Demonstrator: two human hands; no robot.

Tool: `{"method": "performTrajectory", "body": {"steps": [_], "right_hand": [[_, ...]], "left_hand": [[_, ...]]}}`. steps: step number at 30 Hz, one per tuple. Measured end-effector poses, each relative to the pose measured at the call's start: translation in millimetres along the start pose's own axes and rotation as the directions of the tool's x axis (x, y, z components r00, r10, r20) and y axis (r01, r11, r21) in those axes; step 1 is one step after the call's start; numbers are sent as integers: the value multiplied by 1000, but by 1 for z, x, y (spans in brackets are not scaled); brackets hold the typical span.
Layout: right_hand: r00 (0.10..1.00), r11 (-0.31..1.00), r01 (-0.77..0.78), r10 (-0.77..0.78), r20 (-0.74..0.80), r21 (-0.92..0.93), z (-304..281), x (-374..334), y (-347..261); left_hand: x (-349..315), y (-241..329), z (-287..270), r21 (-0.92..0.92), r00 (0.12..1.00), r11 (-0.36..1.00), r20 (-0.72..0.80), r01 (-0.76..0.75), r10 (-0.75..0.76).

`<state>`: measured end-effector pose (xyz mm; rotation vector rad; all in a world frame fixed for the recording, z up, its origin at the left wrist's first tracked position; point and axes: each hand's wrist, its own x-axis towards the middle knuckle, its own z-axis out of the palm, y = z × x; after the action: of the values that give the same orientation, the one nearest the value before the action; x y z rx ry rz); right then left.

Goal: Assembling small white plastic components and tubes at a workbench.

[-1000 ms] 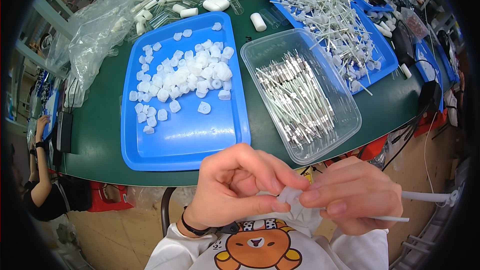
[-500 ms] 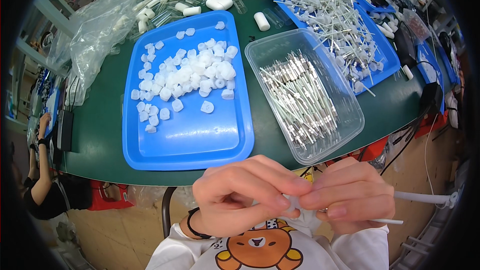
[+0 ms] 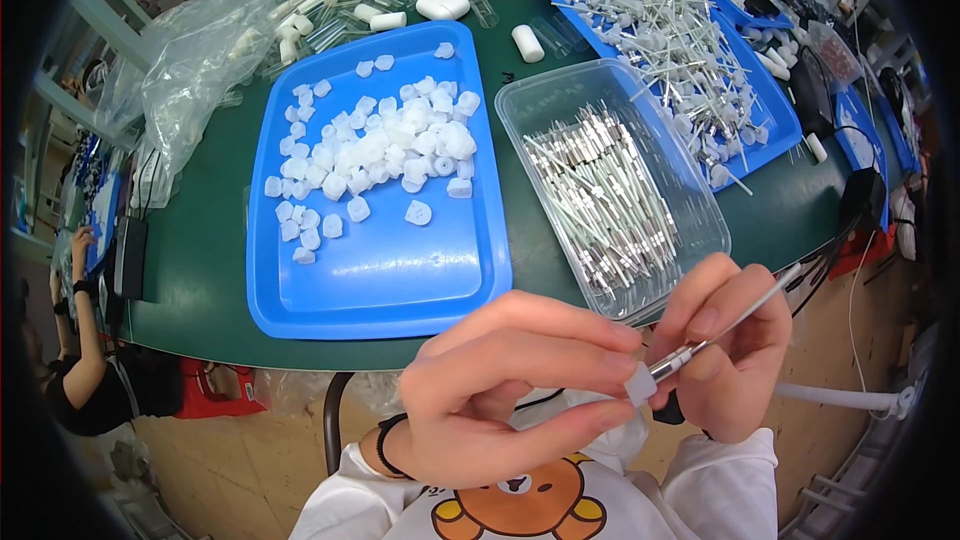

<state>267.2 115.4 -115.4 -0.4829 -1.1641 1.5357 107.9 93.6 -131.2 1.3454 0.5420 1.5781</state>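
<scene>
My left hand (image 3: pixel 500 380) pinches a small translucent white cap (image 3: pixel 641 386) between thumb and fingers. My right hand (image 3: pixel 738 390) is closed on a thin pale rod (image 3: pixel 750 308) with a silver metal end (image 3: pixel 670 363). That metal end meets the cap; how far it sits inside is hidden. Both hands are in front of the table's near edge. Beyond the left one lies a blue tray (image 3: pixel 400 315) with a heap of similar white caps (image 3: pixel 375 150). Just past my right hand stands a clear plastic box (image 3: pixel 655 100) full of metal-ended rods (image 3: pixel 610 200).
On the green table (image 3: pixel 200 270), a second blue tray (image 3: pixel 775 125) at the far right holds rods with caps on. Glass tubes and white cylinders (image 3: pixel 527 43) lie at the back, beside clear plastic bags (image 3: pixel 195 70). Another person's arm (image 3: pixel 88 325) shows at far left.
My right hand has risen and turned, tilting the rod upward to the right. The metal end and cap, mostly covered by fingers before, now show between my hands.
</scene>
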Motion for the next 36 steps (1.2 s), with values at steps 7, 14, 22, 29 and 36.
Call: {"method": "performTrajectory", "body": {"steps": [7, 14, 22, 29, 36], "right_hand": [[974, 958, -215, 225, -33, 190, 3, -1, -8], [963, 932, -245, 266, -45, 268, 5, -2, -7], [949, 910, -280, 310, -54, 306, 4, -1, -3], [959, 931, -269, 282, -20, 248, 2, 0, -6], [977, 976, -212, 212, 0, 56, 7, 2, -11]], "left_hand": [[-4, 6, 10, -119, 987, 987, -109, 106, -120], [-6, 1, 5, -209, 987, 969, -64, 133, -149], [-5, -1, 10, -459, 944, 850, -67, 259, -324], [-3, -3, 8, -366, 960, 904, -82, 222, -269], [-5, -7, -2, -246, 977, 952, -56, 185, -205]]}}
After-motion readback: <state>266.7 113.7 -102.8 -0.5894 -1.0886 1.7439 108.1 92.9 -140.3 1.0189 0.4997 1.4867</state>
